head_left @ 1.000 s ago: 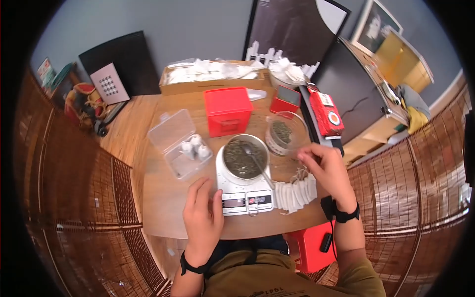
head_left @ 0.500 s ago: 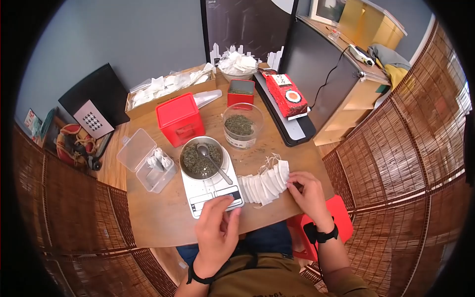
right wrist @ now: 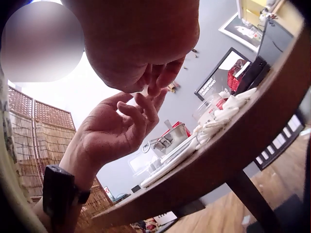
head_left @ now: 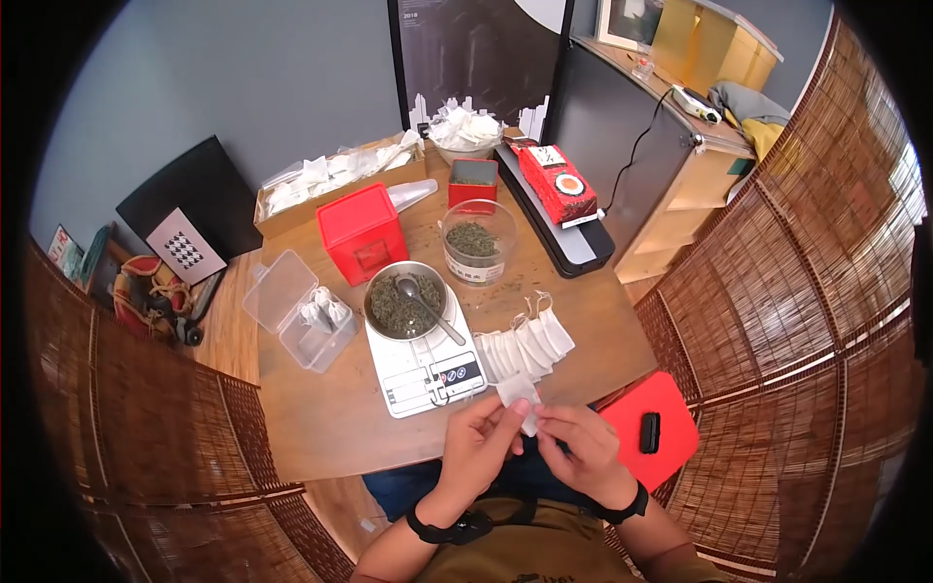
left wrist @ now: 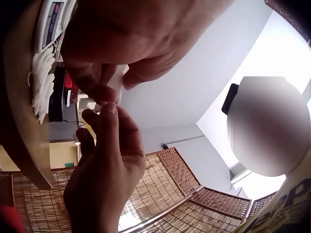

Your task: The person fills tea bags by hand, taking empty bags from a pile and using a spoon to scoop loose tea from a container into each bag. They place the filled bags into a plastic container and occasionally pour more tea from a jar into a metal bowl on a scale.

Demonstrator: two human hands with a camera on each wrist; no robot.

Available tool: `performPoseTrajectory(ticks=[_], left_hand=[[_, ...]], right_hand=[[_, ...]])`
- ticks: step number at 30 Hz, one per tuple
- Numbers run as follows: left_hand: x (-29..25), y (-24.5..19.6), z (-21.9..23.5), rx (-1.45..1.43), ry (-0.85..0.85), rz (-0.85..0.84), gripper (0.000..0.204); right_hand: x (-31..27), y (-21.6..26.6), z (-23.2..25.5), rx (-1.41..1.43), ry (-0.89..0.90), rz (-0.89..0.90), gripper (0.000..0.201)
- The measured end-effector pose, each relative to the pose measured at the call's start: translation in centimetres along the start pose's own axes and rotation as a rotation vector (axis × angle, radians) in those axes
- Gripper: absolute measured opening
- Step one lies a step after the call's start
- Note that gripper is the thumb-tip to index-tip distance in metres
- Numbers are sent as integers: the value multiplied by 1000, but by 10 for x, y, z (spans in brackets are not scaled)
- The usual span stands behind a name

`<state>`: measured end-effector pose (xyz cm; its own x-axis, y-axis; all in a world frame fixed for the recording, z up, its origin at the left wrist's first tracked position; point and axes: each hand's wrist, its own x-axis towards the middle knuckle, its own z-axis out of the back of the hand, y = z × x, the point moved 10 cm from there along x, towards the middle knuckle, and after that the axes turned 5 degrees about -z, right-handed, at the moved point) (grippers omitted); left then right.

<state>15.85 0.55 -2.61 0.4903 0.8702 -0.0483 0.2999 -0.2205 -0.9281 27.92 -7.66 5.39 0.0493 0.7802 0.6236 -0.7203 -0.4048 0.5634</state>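
Low over the table's front edge, my left hand [head_left: 481, 449] pinches a small white drawstring tea bag [head_left: 518, 391], thumb on top. My right hand [head_left: 586, 449] meets it there, with thumb and fingertips pinching the bag's near end. Both hands' fingertips come together in the left wrist view, where a pale bit of the bag [left wrist: 114, 80] shows between them. Just beyond lies a row of white tea bags [head_left: 525, 342] with strings at the far end. Left of them, a metal bowl of dried leaves [head_left: 394, 313] with a spoon [head_left: 430, 311] in it stands on a white scale [head_left: 397, 377].
A clear box [head_left: 316, 345] with small white filled bags sits left of the bowl. Behind are a red canister [head_left: 362, 231], a clear tub of leaves [head_left: 474, 264], a red tin [head_left: 473, 190] and a carton of white bags [head_left: 277, 219]. A red stool [head_left: 675, 428] stands right.
My right hand went to the right end of the tea bag row, then came back toward my body. My left hand left the scale's front, and both hands now hold one bag. The head view shifted.
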Motion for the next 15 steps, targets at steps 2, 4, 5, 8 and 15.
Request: performPoseTrajectory(ticks=[2,4,5,8,15], left_hand=[[0,-1,7,96,-3,60,27],[4,2,12,189,-21,116,27],[8,-10,11,210,-56,-22,27],[16,-40,16,352,-106,-262,32],[25,-84,11,818,-68,-597,51]], right_hand=[[0,-6,-5,11,6,-9,26],[4,-12,-12,31,23,-9,28],[6,-22,-10,95,-14,-82,29],[20,-41,-5,230,-40,-224,33],[57,-69,-36,739,13,-494,30]])
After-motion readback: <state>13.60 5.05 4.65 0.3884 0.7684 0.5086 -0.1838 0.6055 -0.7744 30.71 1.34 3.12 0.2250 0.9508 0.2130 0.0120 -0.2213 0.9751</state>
